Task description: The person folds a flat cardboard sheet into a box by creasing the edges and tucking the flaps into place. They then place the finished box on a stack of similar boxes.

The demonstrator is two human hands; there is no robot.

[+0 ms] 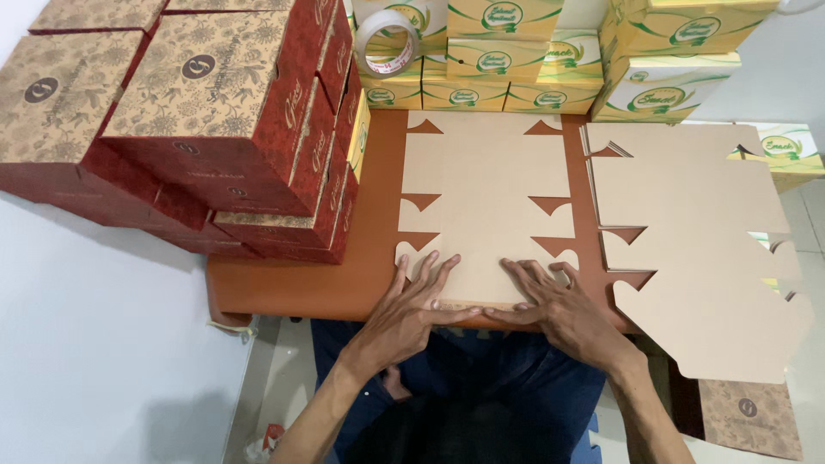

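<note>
Left hand: your left hand lies flat with the fingers spread wide, palm down on the near edge of the flat box blank; it grips nothing, it only presses

Right hand: your right hand is the same, open and splayed, pressing the near edge just beside the left; the two thumbs nearly meet at the middle

Where the blank is: it lies on the brown table, plain tan side up, between the red and tan patterned boxes on your left and the stack of further blanks on your right, with yellow and green boxes and a roll of clear tape beyond its far end

Which way it points: the long axis runs away from you, from the table's near edge towards the yellow boxes; the notched side flaps face left and right, and the near end sits at the table's front edge

Doing the step well: it looks like you are creasing the near panel, so keep both palms level and press evenly along the whole fold line, not only at the middle

Alignment: keep the blank square to the table edge so the crease runs straight across

Watch for: the neighbouring stack overhangs the table on your right; keep your right elbow away from it
</note>
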